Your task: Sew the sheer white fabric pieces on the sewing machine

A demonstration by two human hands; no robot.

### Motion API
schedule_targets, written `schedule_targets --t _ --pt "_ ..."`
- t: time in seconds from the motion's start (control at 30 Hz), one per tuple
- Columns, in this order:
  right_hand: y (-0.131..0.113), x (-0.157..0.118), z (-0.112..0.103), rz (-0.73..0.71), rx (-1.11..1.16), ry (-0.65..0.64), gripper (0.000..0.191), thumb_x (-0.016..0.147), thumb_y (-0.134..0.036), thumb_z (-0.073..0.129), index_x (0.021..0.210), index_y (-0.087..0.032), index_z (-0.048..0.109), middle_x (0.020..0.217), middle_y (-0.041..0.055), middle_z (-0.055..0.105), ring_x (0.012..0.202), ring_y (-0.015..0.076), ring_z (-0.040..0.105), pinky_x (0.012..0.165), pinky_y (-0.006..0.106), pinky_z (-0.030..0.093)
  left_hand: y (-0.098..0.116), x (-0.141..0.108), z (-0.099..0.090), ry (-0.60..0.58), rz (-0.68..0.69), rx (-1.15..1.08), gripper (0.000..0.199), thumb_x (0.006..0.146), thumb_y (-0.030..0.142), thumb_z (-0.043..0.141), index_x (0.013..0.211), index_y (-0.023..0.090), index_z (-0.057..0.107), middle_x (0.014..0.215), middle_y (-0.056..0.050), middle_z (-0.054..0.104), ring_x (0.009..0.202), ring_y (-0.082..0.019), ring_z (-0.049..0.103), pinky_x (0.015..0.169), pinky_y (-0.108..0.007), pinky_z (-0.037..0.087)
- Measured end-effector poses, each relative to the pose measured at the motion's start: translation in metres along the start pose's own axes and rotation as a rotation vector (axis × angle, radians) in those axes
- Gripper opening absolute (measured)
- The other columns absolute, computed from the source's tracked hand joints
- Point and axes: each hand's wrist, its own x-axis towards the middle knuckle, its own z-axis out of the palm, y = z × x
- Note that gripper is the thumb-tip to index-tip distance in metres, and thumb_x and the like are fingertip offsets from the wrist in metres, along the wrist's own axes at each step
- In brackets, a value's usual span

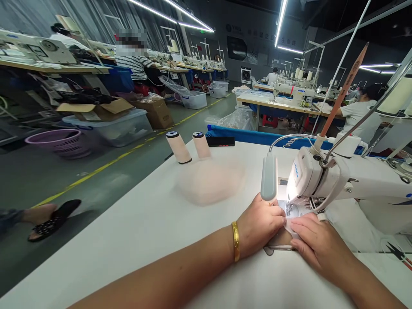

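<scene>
A white sewing machine stands at the right, its lamp lit beside the needle area. My left hand, with a gold bangle at the wrist, is closed at the left of the needle, its fingers pinching light fabric. To the right of the needle, my right hand lies with its fingers stretched on the same pale fabric. Part of that fabric is hidden under my hands and the presser foot. A blurred, pale pink piece is on the white table left of the machine.
Two thread cones and a dark phone-like object stand or lie at the table's far edge. Red-handled snips lie at the far right. A sandaled foot shows beyond the left edge. Other people sit at machines behind.
</scene>
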Motion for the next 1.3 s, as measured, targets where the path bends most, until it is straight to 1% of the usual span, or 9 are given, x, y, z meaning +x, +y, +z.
schedule_targets --t 0.2,0.53,0.63,0.73,0.87,0.97,1.07,1.17,1.3 --pt "0.005 0.001 0.004 0.026 -0.053 0.019 0.021 0.104 -0.021 0.052 0.121 -0.02 0.064 0.116 0.0118 0.072 0.106 0.0318 0.064 0.078 0.042 0.053 -0.005 0.002 0.004 0.003 -0.005 0.008 0.019 0.098 0.014 0.057 0.09 0.02 0.072 0.093 0.0 0.078 0.088 -0.02 0.062 0.082 -0.039 0.033" --pt "0.009 0.0 0.009 0.072 -0.124 0.033 0.019 0.104 -0.023 0.05 0.115 -0.023 0.066 0.126 0.0101 0.071 0.114 0.0335 0.064 0.086 0.047 0.056 -0.007 0.004 0.003 -0.049 -0.089 -0.007 0.027 0.102 0.02 0.048 0.093 0.021 0.073 0.092 -0.006 0.073 0.091 -0.022 0.063 0.089 -0.04 0.041" --pt "0.01 -0.002 0.009 0.072 -0.115 0.038 0.021 0.105 -0.024 0.049 0.116 -0.022 0.066 0.128 0.01 0.071 0.113 0.0331 0.065 0.086 0.047 0.056 -0.007 0.007 0.001 -0.106 -0.212 -0.071 0.016 0.099 0.031 0.057 0.101 0.021 0.069 0.104 -0.006 0.071 0.097 -0.024 0.061 0.09 -0.039 0.046" --pt "0.009 -0.003 0.007 0.063 -0.1 0.051 0.023 0.106 -0.024 0.047 0.119 -0.023 0.066 0.127 0.0093 0.071 0.114 0.0324 0.065 0.085 0.045 0.057 -0.008 0.011 0.001 -0.177 -0.339 -0.081 0.028 0.091 0.045 0.068 0.106 0.022 0.066 0.116 -0.007 0.067 0.1 -0.027 0.057 0.087 -0.04 0.049" --pt "0.006 -0.006 0.003 0.024 -0.081 0.085 0.027 0.107 -0.024 0.045 0.128 -0.022 0.062 0.124 0.0092 0.073 0.113 0.0308 0.066 0.086 0.045 0.057 -0.002 0.012 -0.006 -0.202 -0.361 0.071 0.038 0.091 0.058 0.065 0.099 0.021 0.068 0.108 -0.012 0.064 0.097 -0.031 0.055 0.083 -0.044 0.048" --pt "0.004 -0.009 0.002 -0.033 -0.059 0.111 0.028 0.108 -0.021 0.046 0.134 -0.022 0.057 0.125 0.0083 0.073 0.111 0.0285 0.068 0.088 0.045 0.056 0.01 0.006 -0.017 -0.17 -0.239 0.196 0.033 0.093 0.045 0.067 0.076 0.017 0.064 0.104 -0.013 0.065 0.102 -0.031 0.057 0.092 -0.048 0.045" --pt "0.001 -0.01 0.004 -0.044 -0.049 0.112 0.032 0.107 -0.018 0.046 0.138 -0.021 0.054 0.131 0.0087 0.07 0.115 0.0276 0.066 0.091 0.045 0.055 0.023 -0.001 -0.025 -0.185 -0.107 0.118 0.025 0.088 0.034 0.071 0.073 0.018 0.06 0.094 -0.006 0.067 0.098 -0.027 0.06 0.099 -0.047 0.042" --pt "-0.001 -0.007 0.005 -0.04 -0.038 0.113 0.036 0.106 -0.017 0.045 0.141 -0.02 0.052 0.132 0.0115 0.068 0.119 0.029 0.064 0.093 0.046 0.055 0.03 -0.004 -0.025 -0.219 -0.083 0.003 0.02 0.083 0.03 0.076 0.08 0.02 0.058 0.086 -0.001 0.065 0.081 -0.021 0.057 0.088 -0.042 0.044" --pt "-0.002 -0.001 0.005 -0.003 -0.021 0.045 0.03 0.102 -0.011 0.04 0.122 -0.021 0.061 0.108 0.0108 0.071 0.097 0.0267 0.066 0.076 0.039 0.056 0.029 -0.004 -0.021 -0.206 -0.109 -0.034 0.009 0.088 0.023 0.067 0.088 0.02 0.059 0.087 -0.002 0.064 0.074 -0.02 0.053 0.076 -0.038 0.044"
